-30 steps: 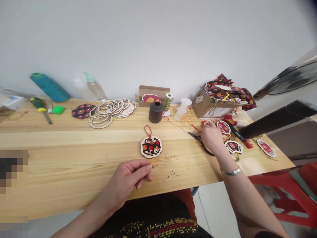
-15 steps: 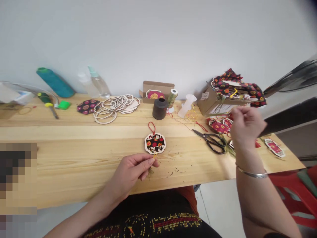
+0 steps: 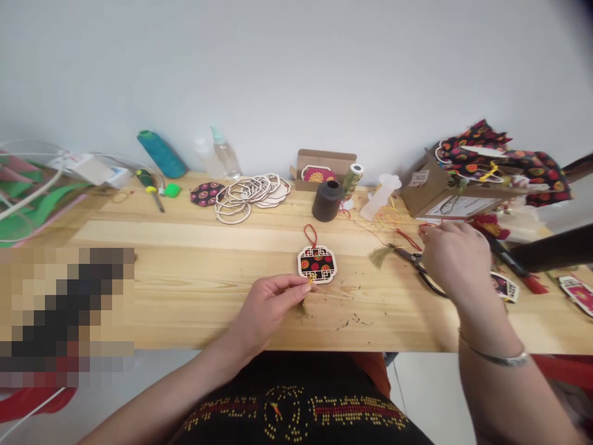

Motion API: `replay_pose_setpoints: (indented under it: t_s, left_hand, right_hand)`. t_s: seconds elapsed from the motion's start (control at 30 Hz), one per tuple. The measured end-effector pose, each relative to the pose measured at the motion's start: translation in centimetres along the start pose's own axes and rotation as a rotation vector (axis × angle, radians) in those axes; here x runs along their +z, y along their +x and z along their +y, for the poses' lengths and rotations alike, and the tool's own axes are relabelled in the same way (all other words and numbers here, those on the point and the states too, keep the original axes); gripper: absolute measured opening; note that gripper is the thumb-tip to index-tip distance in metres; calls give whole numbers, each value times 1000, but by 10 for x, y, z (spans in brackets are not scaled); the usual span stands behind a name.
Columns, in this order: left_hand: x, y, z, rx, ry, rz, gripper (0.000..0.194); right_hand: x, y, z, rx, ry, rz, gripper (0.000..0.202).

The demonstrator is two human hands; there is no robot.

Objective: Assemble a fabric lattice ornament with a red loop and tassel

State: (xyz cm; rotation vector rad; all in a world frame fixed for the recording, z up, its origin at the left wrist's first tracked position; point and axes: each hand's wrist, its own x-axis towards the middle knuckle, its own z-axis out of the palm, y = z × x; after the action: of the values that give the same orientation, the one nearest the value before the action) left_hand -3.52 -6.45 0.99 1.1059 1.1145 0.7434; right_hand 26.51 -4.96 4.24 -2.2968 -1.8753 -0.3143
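Observation:
My left hand (image 3: 282, 300) pinches the yellow cord and dark green tassel (image 3: 303, 306) at the bottom of a hanging ornament (image 3: 317, 264). The ornament lies flat on the table, with a pale wooden lattice frame, black patterned fabric and a red loop (image 3: 310, 235) at its top. To the right, my right hand (image 3: 456, 256) is low over the handles of black scissors (image 3: 424, 272), its fingers curled under. The back of the hand hides its fingertips and part of the scissors. A green tassel (image 3: 381, 255) lies by the scissor tips.
A black thread cone (image 3: 325, 202), a green spool (image 3: 354, 179) and a white plastic spool (image 3: 380, 196) stand behind. Wooden frames (image 3: 252, 193) are heaped left of them. A cardboard box (image 3: 430, 191) of patterned fabric is at the right. Dark scraps (image 3: 354, 320) lie near the front edge.
My right hand has come down onto the scissors area, and a green tassel now shows by the scissor tips. The view has swung left. My left hand keeps its pinch.

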Motion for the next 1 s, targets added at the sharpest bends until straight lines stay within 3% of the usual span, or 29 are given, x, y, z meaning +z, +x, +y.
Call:
replay_pose_setpoints:
  t_s: [0.03,0.1,0.2,0.33,0.5,0.77,1.0]
  left_hand:
    - [0,0,-1,4,3,-18,20]
    - [1,0,-3,-2,6,-52,20]
    - [2,-1,-8,-50,32,-93,23]
    - [3,-3,-14,-91,95,-127,26]
    - [5,-3,-19,-134,119,-173,26]
    - [5,-2,-20,-179,107,-234,38]
    - [2,-7,-21,-110,239,-289,30]
  right_hand:
    - [2,-4,-11,-24,76,24,23]
    - [5,-18,-39,-82,497,-9,21]
    - [9,-42,-82,-139,1073,-271,14]
    - [20,-62,-111,0,1377,-432,13]
    - [29,-65,-110,-25,1377,-447,4]
    - [45,-55,-102,-250,887,-206,10]
    - [50,-48,-109,-390,718,-176,15]
